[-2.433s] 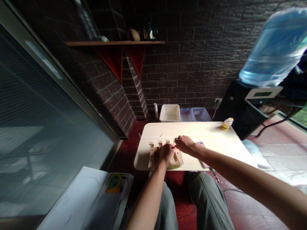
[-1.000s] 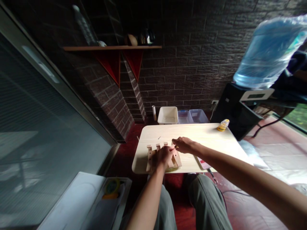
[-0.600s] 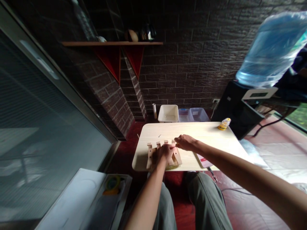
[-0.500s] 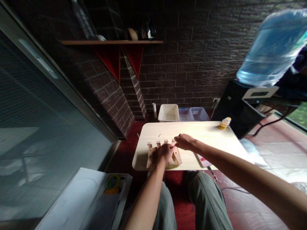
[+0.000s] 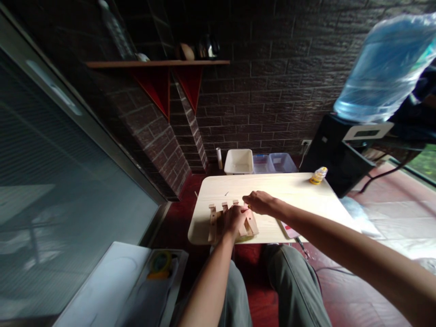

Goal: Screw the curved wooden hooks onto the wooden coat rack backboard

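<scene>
On the pale table [image 5: 289, 188] lies a tan, slatted wooden piece [image 5: 212, 228].

Free passage is offered along the far strip of the table [image 5: 279, 184], at the frame's centre, where only a small dark pin [image 5: 226, 194] is met toward the left. At the strip's right end, the way is blocked by a bottle [image 5: 318, 175]. Below centre, the wooden slats [image 5: 212, 223] are hemmed in by the left hand [image 5: 235, 219] and right hand [image 5: 259, 202]. From the lower right, entry is barred by the right forearm [image 5: 320, 231]. Beyond the far edge, room is taken up by bins [image 5: 239, 162].
</scene>
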Action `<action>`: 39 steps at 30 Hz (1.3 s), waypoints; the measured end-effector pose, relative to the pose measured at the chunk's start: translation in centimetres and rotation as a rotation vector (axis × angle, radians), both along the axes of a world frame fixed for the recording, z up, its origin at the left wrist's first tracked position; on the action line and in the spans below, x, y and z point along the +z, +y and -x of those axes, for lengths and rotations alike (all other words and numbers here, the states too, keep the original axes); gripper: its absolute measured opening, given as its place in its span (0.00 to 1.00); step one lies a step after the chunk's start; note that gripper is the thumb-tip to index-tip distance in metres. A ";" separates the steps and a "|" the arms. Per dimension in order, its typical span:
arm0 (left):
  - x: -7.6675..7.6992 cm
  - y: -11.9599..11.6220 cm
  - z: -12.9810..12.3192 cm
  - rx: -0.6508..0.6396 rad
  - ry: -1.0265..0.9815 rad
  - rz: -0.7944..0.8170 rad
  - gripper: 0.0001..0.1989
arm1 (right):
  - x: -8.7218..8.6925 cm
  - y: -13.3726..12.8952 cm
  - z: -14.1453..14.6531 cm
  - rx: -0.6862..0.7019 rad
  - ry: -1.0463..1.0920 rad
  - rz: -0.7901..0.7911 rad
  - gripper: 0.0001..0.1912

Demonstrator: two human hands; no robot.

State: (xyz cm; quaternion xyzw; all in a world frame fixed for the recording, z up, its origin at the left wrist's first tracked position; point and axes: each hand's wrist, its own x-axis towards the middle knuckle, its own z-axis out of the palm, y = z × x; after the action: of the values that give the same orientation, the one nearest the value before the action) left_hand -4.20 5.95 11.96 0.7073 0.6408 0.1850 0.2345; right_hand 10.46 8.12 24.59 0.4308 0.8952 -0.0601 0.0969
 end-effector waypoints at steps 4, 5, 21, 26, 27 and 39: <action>-0.3 0.2 0.0 -0.002 -0.015 0.008 0.13 | 0.0 0.3 0.0 0.045 -0.017 -0.015 0.14; -0.3 0.3 0.0 -0.001 -0.018 0.011 0.13 | -0.1 0.5 -0.1 0.047 -0.019 -0.017 0.13; 0.0 0.4 0.0 -0.019 0.006 0.019 0.14 | -1.6 1.2 -0.2 -0.107 0.010 0.019 0.17; 0.8 0.1 -0.1 -0.025 0.037 0.022 0.13 | -1.3 1.1 -0.6 -0.086 0.020 0.028 0.15; 1.0 0.0 -0.1 -0.027 0.042 0.023 0.13 | -1.3 1.1 -0.7 -0.067 0.023 0.019 0.15; 0.3 0.3 0.0 -0.009 0.061 0.044 0.15 | -2.2 2.0 -1.3 0.017 0.015 0.019 0.12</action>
State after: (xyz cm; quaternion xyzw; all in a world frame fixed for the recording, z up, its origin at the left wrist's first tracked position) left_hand -4.21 6.21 12.30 0.7102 0.6483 0.1483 0.2310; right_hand 11.77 10.13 22.39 0.4216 0.8990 -0.0709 0.0950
